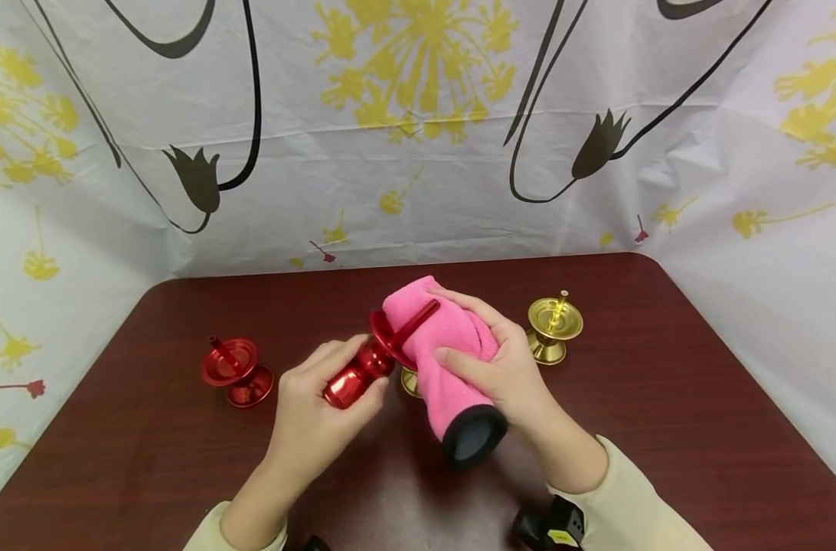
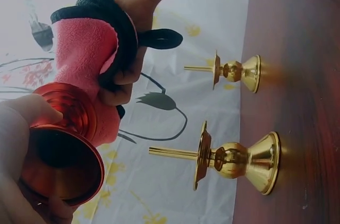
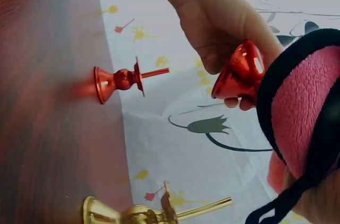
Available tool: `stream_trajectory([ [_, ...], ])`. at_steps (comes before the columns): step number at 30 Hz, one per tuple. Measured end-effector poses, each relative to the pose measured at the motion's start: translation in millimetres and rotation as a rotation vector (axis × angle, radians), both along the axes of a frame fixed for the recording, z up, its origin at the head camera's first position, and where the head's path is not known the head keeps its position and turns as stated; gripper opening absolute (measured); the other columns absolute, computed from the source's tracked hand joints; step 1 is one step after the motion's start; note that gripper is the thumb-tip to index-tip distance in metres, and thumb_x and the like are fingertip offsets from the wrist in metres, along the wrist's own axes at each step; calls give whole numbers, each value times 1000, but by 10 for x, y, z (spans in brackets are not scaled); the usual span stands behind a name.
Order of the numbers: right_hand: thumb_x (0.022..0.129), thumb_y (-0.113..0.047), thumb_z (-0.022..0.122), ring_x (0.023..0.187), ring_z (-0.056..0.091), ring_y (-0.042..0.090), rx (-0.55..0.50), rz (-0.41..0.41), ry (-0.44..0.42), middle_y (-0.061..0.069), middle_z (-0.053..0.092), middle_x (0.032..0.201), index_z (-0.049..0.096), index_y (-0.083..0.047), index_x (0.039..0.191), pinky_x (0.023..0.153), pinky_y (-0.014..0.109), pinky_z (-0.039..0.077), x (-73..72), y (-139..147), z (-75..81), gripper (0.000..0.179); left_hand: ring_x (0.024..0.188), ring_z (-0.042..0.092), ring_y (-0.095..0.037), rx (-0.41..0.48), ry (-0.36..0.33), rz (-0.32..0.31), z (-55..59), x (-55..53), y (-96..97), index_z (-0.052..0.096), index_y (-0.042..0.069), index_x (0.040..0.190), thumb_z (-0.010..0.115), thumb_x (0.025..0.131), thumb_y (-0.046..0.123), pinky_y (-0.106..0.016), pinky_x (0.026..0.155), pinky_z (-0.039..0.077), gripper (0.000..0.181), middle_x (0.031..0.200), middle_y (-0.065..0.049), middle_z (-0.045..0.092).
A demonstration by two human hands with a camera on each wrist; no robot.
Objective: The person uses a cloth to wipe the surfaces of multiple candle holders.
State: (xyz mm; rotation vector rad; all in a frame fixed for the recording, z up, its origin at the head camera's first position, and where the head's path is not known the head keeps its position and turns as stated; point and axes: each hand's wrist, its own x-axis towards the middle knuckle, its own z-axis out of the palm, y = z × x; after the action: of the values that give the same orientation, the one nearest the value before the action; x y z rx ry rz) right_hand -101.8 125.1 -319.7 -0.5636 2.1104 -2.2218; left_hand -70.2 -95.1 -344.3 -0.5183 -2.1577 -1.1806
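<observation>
My left hand [image 1: 315,413] grips a shiny red candle holder [image 1: 363,371] by its base and stem, tilted above the table with its dish and spike toward the right. In the left wrist view its hollow base [image 2: 64,165] faces the camera. A pink cloth [image 1: 445,398] with black edging is bunched in my right hand [image 1: 511,375], thumb on top. The cloth lies against the dish, behind the red spike. In the right wrist view, the cloth [image 3: 308,102] covers part of the held holder, and a black loop hangs from its edge.
A second red candle holder [image 1: 251,386] stands on the dark wood table [image 1: 149,459] at the left. One gold candle holder [image 1: 556,317] stands at the right; another gold holder [image 1: 409,381] is mostly hidden behind my hands. A patterned sheet [image 1: 418,191] hangs around the table.
</observation>
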Motion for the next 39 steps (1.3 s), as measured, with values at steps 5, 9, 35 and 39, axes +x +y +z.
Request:
stream_trajectory([
  [5, 83, 6, 67, 95, 62, 18, 0, -18, 58, -1, 66, 118, 58, -5, 135, 74, 25, 58, -20, 38, 14, 54, 81, 65, -11, -29, 72, 3, 1, -5, 28, 73, 11, 114, 83, 71, 6, -20, 67, 58, 44, 96, -3, 73],
  [9, 82, 6, 66, 88, 62, 18, 30, -71, 75, 1, 67, 109, 63, -7, 129, 69, 26, 58, -30, 73, 35, 49, 79, 65, -12, 1, 67, 9, 0, -10, 21, 73, 9, 113, 83, 72, 6, -19, 65, 57, 43, 96, -4, 74],
  [35, 79, 13, 64, 84, 61, 15, -7, -11, 264, 0, 69, 106, 69, -9, 117, 68, 23, 56, -23, 40, -4, 44, 81, 63, -10, 152, -102, 36, -25, -24, -31, 73, 5, 116, 81, 75, 3, -19, 64, 56, 42, 98, -8, 75],
  [39, 78, 13, 63, 80, 61, 14, 123, 106, 322, -2, 70, 99, 70, -9, 113, 63, 23, 54, -73, 154, 46, 42, 79, 63, -11, 93, -104, -11, -4, -19, -57, 73, 6, 114, 82, 74, 4, -24, 62, 57, 41, 96, -5, 73],
])
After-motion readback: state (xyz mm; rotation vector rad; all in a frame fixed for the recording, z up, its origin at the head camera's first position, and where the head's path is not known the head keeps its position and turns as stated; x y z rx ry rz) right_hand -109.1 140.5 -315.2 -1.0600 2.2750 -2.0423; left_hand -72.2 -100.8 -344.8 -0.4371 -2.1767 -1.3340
